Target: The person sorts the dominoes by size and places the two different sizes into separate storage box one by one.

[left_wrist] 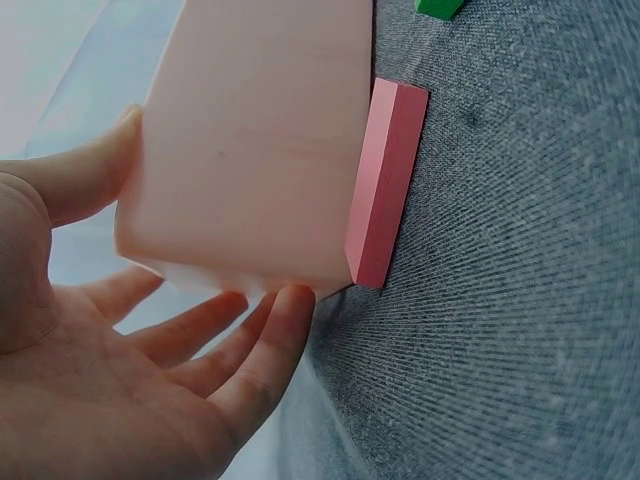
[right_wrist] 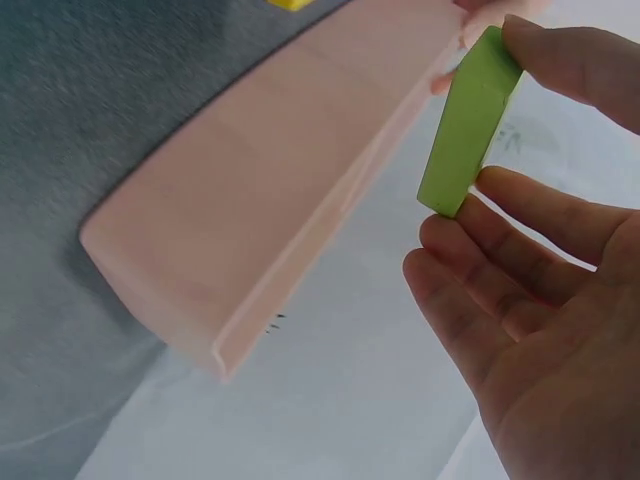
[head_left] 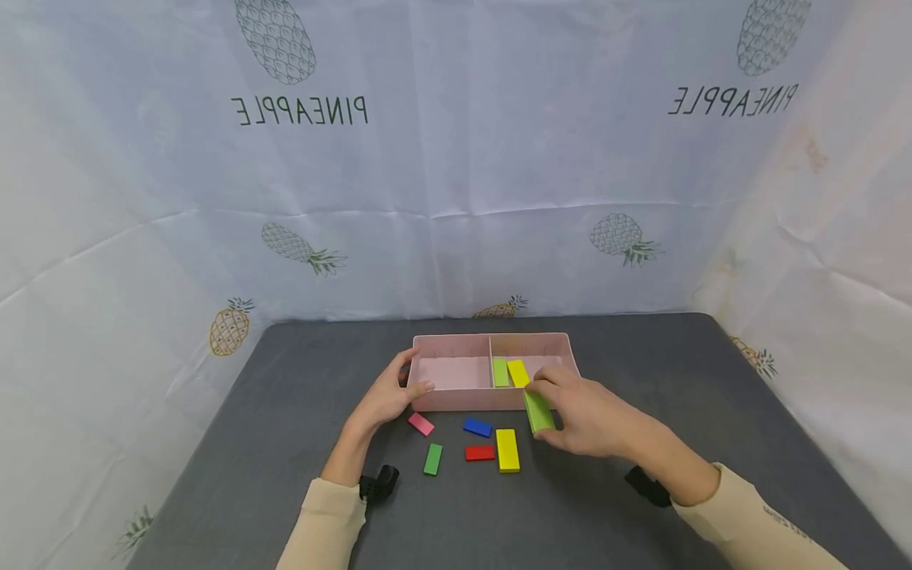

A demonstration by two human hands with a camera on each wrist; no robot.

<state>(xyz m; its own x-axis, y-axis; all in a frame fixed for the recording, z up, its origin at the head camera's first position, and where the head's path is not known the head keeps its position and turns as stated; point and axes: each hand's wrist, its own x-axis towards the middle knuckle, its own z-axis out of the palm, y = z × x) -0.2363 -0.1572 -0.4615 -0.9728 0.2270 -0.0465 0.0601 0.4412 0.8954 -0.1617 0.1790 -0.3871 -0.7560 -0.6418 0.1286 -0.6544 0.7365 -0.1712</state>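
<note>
Head view: light-green block (head_left: 539, 413) held at near side of pink box (head_left: 456, 400), long axis pointing roughly toward its right compartment (head_left: 530, 345). Right hand (head_left: 587, 412), nearer that compartment, pinches block, thumb opposite fingers. Left hand (head_left: 385, 393) grips box's left end, thumb and fingers parted.

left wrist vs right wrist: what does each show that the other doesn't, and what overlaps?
Only left wrist: the small pink block alongside the box's base, and part of a dark green block cut off at the top edge.

Only right wrist: the right hand pinching a light green block, plus a sliver of yellow block at the top edge.

Both: the pink box, the left hand at its end, the grey tabletop.
</note>
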